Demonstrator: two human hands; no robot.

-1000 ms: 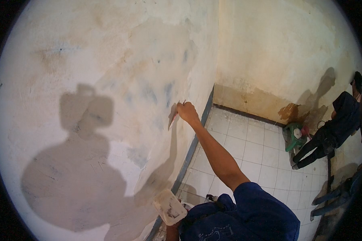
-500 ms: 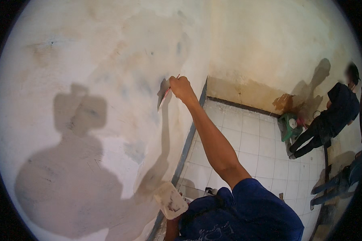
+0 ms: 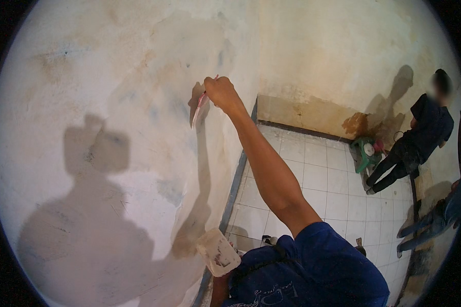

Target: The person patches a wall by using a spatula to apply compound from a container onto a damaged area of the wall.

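My right arm reaches out to the stained, pale wall (image 3: 153, 77). My right hand (image 3: 222, 93) is closed round the handle of a putty knife (image 3: 197, 110), whose blade points down along the wall and lies against it or very near it. Low in the view, close to my body, a whitish plastic tub (image 3: 204, 249) tilts with its opening toward me, dark and pale smears inside. My left forearm (image 3: 219, 290) runs up beneath the tub. The tub covers my left hand, which holds it from behind; its fingers are hidden.
A dark skirting (image 3: 234, 181) edges the white tiled floor (image 3: 312, 176). At the right, a person (image 3: 429, 130) in dark clothes stands beside a green stool (image 3: 364, 159) by the far wall. Another person's legs (image 3: 425, 227) show at the right rim. My shadow falls across the wall.
My right hand has moved up and slightly left with the putty knife. The tub stays nearly in place. The view has shifted a little, and the standing person has turned.
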